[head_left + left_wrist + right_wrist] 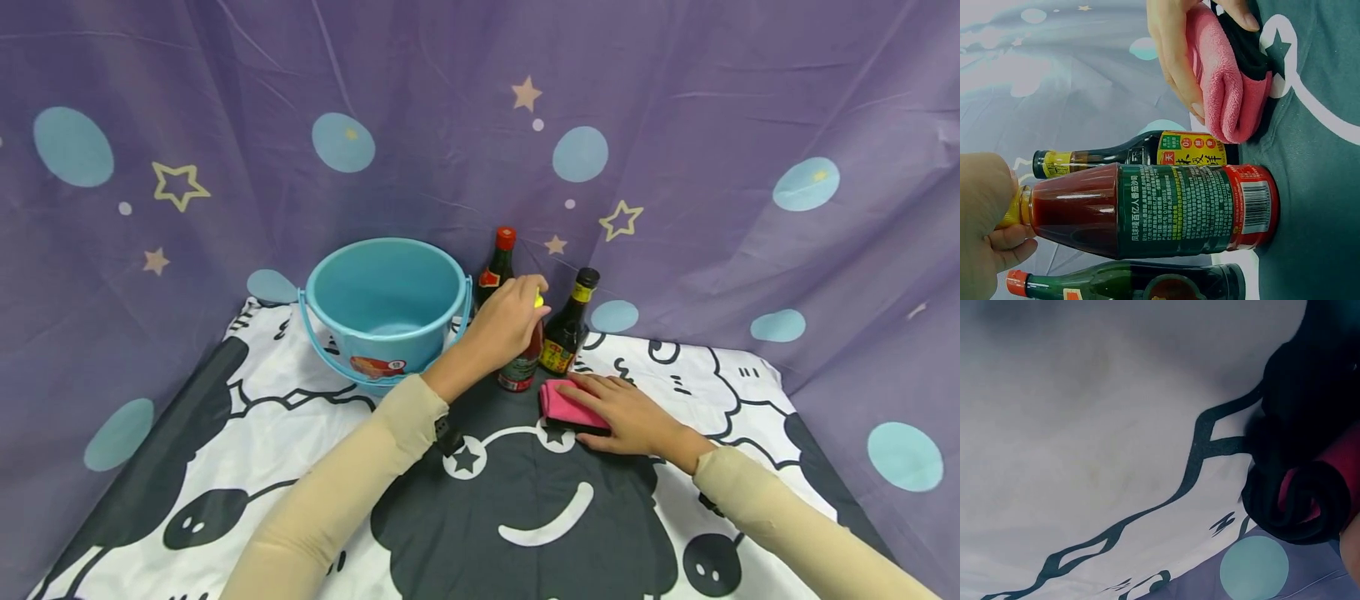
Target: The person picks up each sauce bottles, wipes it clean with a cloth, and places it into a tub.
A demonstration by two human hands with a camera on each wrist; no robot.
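Note:
My left hand [507, 323] grips the yellow cap of a ketchup bottle [1075, 209] from above. The bottle is upright, its base right at the dark printed sheet, and its green and red label shows in the left wrist view. My right hand [630, 414] holds a folded pink and black towel [566, 406] against the sheet, fingers over its far side and thumb on the near side. Just behind stands a dark sauce bottle [567, 327] with a yellow label. Partly hidden by my left hand, a green bottle [497, 265] with a red cap stands farther back.
A blue bucket [386, 333] with its handle lowered stands left of the bottles. The printed sheet [525, 508] covers the surface, and a purple curtain [450, 100] hangs close behind the bucket and bottles.

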